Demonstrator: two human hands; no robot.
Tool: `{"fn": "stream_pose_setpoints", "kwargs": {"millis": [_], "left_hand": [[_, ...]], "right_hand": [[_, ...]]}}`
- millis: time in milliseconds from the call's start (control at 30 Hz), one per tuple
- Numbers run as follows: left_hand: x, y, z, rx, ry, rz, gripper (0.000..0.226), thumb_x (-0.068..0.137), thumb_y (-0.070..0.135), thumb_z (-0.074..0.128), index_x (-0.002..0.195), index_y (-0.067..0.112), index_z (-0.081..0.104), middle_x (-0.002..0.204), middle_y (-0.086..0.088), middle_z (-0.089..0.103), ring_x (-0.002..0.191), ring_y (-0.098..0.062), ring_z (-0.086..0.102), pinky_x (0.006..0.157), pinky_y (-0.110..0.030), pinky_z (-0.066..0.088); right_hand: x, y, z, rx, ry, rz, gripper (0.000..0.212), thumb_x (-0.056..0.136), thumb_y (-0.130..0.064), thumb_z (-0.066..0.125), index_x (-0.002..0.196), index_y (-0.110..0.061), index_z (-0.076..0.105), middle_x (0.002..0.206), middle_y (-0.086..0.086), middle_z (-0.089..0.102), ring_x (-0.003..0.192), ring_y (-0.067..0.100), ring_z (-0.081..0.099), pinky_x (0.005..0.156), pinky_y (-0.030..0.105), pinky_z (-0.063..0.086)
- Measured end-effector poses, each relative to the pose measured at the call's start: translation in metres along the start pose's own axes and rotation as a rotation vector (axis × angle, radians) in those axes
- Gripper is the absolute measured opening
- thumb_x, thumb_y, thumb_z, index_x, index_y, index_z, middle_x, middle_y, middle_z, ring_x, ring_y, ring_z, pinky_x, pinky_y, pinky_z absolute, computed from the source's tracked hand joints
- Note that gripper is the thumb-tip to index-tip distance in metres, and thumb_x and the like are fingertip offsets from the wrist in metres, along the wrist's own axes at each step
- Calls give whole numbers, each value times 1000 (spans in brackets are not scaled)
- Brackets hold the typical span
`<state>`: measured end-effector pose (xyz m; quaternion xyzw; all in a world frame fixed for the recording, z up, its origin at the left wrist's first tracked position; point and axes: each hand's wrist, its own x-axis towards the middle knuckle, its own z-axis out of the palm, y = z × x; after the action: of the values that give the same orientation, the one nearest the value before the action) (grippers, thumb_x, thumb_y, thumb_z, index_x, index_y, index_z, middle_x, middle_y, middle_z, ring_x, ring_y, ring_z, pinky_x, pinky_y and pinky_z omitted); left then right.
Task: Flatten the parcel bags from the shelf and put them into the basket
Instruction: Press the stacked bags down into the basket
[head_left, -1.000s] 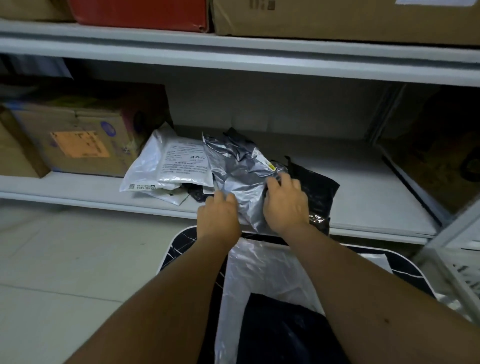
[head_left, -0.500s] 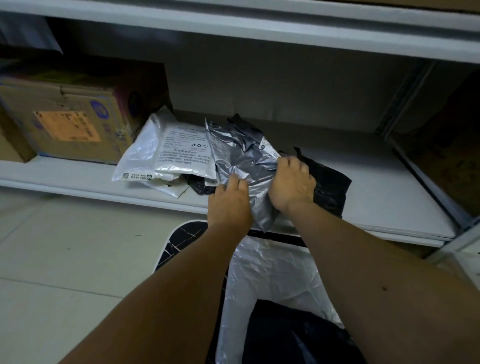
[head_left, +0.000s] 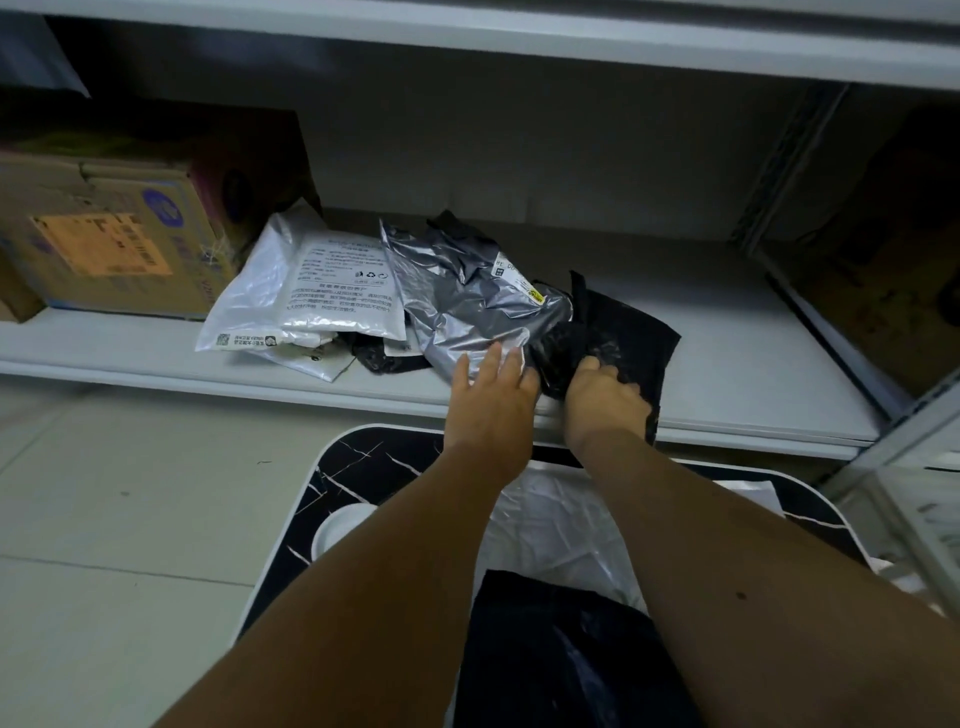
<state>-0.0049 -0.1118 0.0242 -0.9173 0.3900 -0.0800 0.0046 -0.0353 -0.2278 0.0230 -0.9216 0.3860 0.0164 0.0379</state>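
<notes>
A crumpled grey parcel bag (head_left: 457, 296) lies on the white shelf (head_left: 727, 364) among other bags. My left hand (head_left: 493, 395) rests flat on its near edge, fingers straight. To its right, my right hand (head_left: 605, 400) grips a black parcel bag (head_left: 623, 332) at the shelf's front edge, fingers curled into the plastic. A white printed parcel bag (head_left: 311, 296) lies to the left. Below, the basket (head_left: 358, 462) with a black marbled rim holds a flattened white bag (head_left: 561, 525) and a black bag (head_left: 561, 654).
A cardboard box (head_left: 114, 234) with an orange label stands at the left of the shelf. Another shelf board (head_left: 519, 36) hangs above. A metal upright (head_left: 784, 161) and a side rack (head_left: 914, 467) stand at the right. Tiled floor (head_left: 130, 519) spreads to the left.
My right hand has left the grey bag and moved right and nearer onto the black bag, gripping it. My left hand has flattened on the grey bag's edge. The camera has tilted down.
</notes>
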Motion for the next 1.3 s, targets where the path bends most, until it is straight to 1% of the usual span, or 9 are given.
{"fn": "stream_pose_setpoints", "kwargs": {"millis": [200,300,467,667,767,900,1033,1167,1300], "left_hand": [[-5,5,-5,-2,-132,-27,73,94,18,46,154,19,4,161,-7,-2,148,-28,0,118,-52,9],[-13,11,-16,-63,-165,-52,70,91,14,50,151,18,15,160,-8,3,147,-29,10,117,-50,16],[-37,25,-46,-194,-239,-79,60,88,6,48,144,15,30,151,-6,25,132,-30,39,104,-46,37],[-76,40,-76,-429,-274,-138,33,97,9,38,130,7,43,130,-17,53,114,-34,54,95,-43,45],[-99,47,-92,-490,-264,-156,37,101,12,33,137,3,38,132,-21,52,118,-36,50,95,-40,41],[-130,54,-109,-674,-212,-290,39,105,22,26,132,0,43,133,-23,50,122,-37,47,97,-37,37],[-157,61,-119,-1129,-250,-536,66,97,59,15,132,14,48,119,-17,62,104,-33,61,89,-41,46],[-182,69,-124,-1447,-350,-624,69,81,79,36,105,20,63,87,-8,67,79,-25,64,76,-34,46],[-197,80,-111,-1305,-326,-562,30,82,41,67,84,11,65,90,-13,69,79,-25,65,69,-33,53]], "right_hand": [[-13,24,-15,190,224,-19,40,90,0,50,128,-6,38,123,17,53,111,37,54,86,44,47],[-25,38,-36,241,337,-12,33,91,2,45,123,-5,40,119,15,55,106,35,57,81,41,47],[-61,64,-72,226,398,-34,26,92,1,47,116,-7,43,113,14,55,98,33,59,74,38,44],[-125,100,-93,133,430,-110,24,92,-2,48,114,-10,42,105,10,58,89,30,59,66,33,36],[-160,111,-98,46,458,-197,20,93,-4,49,110,-13,43,101,8,60,86,27,59,63,32,35],[-207,118,-94,-33,450,-349,25,89,0,46,111,-12,48,104,9,60,93,29,58,68,35,39],[-242,121,-73,-91,398,-436,34,83,-4,56,115,-15,53,108,7,57,97,28,54,73,37,46],[-271,117,-48,-124,429,-463,32,58,-8,77,86,-18,66,83,5,57,75,28,56,56,35,44],[-294,117,-34,-111,443,-480,37,52,-12,82,85,-17,66,80,6,56,72,28,54,57,36,44]]}}
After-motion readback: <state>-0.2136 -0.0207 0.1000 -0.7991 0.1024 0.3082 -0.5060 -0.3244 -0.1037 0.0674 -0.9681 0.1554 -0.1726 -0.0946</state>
